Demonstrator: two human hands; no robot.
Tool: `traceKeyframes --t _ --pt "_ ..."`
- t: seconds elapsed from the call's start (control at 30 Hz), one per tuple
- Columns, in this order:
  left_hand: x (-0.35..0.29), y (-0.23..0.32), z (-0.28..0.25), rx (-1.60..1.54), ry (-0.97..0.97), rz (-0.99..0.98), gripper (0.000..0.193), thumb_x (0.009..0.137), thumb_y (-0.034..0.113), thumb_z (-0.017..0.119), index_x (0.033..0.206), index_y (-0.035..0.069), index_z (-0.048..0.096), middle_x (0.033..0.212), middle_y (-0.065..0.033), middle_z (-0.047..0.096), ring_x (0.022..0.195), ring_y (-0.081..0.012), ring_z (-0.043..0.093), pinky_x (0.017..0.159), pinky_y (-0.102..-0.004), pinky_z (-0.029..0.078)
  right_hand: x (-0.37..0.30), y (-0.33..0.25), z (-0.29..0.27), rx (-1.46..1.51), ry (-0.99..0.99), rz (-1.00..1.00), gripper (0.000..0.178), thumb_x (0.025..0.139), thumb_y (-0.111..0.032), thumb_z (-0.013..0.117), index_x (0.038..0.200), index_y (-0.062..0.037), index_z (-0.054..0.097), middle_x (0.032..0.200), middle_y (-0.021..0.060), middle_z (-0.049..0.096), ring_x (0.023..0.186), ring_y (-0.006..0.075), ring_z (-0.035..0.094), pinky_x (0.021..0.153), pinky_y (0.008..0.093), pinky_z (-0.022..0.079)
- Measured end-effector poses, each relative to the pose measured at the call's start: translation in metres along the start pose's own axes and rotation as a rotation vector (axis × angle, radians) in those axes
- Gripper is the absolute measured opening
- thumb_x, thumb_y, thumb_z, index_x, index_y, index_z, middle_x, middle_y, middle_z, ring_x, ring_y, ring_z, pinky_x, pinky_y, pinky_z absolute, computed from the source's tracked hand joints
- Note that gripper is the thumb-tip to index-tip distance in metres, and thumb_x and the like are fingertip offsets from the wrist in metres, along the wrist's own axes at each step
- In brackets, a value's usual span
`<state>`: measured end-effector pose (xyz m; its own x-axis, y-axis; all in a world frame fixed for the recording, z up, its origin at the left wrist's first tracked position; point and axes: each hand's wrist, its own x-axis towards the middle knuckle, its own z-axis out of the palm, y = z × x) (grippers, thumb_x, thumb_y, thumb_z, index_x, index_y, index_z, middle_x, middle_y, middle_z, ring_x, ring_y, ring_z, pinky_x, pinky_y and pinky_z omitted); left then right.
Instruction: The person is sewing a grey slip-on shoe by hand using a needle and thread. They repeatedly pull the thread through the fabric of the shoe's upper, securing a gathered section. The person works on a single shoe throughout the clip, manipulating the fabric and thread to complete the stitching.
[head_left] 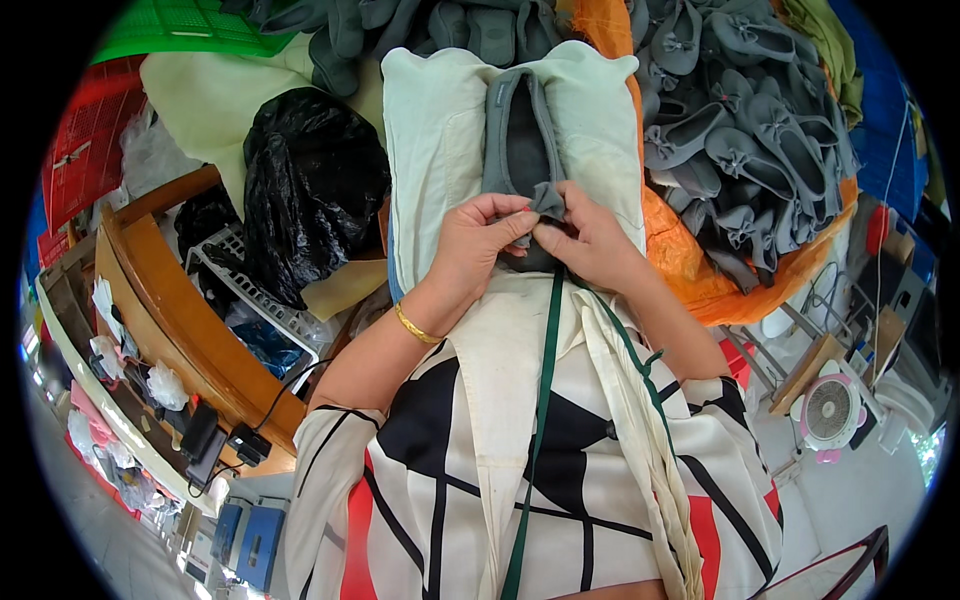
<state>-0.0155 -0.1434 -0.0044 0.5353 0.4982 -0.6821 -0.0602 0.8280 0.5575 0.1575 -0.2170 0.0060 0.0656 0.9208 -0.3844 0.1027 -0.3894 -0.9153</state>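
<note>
A grey slip-on shoe (497, 140) lies on a white cloth-covered cushion (430, 130) in front of me, its toe toward my body. My left hand (485, 232) is closed at the left of the toe, thumb and forefinger pinched together near a small red spot. On the other side, my right hand (585, 238) pinches a grey fabric bow (547, 201) over the front of the shoe's opening. Both hands almost meet there. Whatever the left fingertips hold is too small to tell, and the hands partly cover the toe.
To the right, an orange sack (690, 270) holds a heap of grey shoes with bows (770, 130). More grey shoes (490, 35) lie beyond the cushion. At left are a black plastic bag (310, 180), a white basket (285, 320) and a wooden table edge (190, 300). A small fan (830, 412) stands at right.
</note>
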Motion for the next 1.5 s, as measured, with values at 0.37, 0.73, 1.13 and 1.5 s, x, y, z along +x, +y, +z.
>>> traceKeyframes --t 0.37,0.73,1.13,1.5 --pt "-0.004 0.01 0.007 0.315 -0.058 0.031 0.015 0.091 0.011 0.071 0.104 0.003 0.069 0.092 -0.0008 0.07 0.073 -0.005 0.06 0.063 -0.019 0.048 0.006 -0.027 -0.009 0.107 -0.071 0.241 0.036 0.094 -0.027 0.063 0.123 -0.0063 0.056 0.08 0.0048 0.06 0.068 0.0143 0.058 0.063 0.0294 0.047" --pt "-0.014 0.008 0.011 0.526 -0.05 0.27 0.016 0.089 0.006 0.071 0.103 -0.001 0.068 0.089 -0.0009 0.069 0.074 -0.0042 0.059 0.064 -0.0202 0.048 0.013 -0.026 -0.008 -0.612 0.141 -0.81 0.008 0.082 -0.015 0.071 0.084 -0.0089 0.066 0.077 0.0074 0.058 0.073 0.0268 0.059 0.062 0.0346 0.048" --pt "-0.02 0.006 0.005 0.815 -0.065 0.414 0.015 0.085 0.006 0.073 0.098 0.0 0.069 0.087 -0.0082 0.07 0.076 -0.0156 0.065 0.068 -0.0272 0.051 -0.031 -0.052 -0.068 0.539 0.115 -0.159 0.014 0.104 -0.02 0.05 0.098 -0.008 0.053 0.064 -0.0026 0.052 0.052 0.0071 0.048 0.047 0.0202 0.038" --pt "-0.015 0.011 0.012 0.964 -0.05 0.556 0.014 0.087 0.006 0.072 0.099 -0.001 0.069 0.086 -0.0053 0.07 0.075 -0.0102 0.062 0.069 -0.0245 0.05 -0.062 -0.068 -0.2 1.062 0.466 -0.585 0.024 0.105 -0.018 0.047 0.098 0.0026 0.057 0.057 -0.0058 0.04 0.053 0.0052 0.033 0.044 0.0177 0.031"
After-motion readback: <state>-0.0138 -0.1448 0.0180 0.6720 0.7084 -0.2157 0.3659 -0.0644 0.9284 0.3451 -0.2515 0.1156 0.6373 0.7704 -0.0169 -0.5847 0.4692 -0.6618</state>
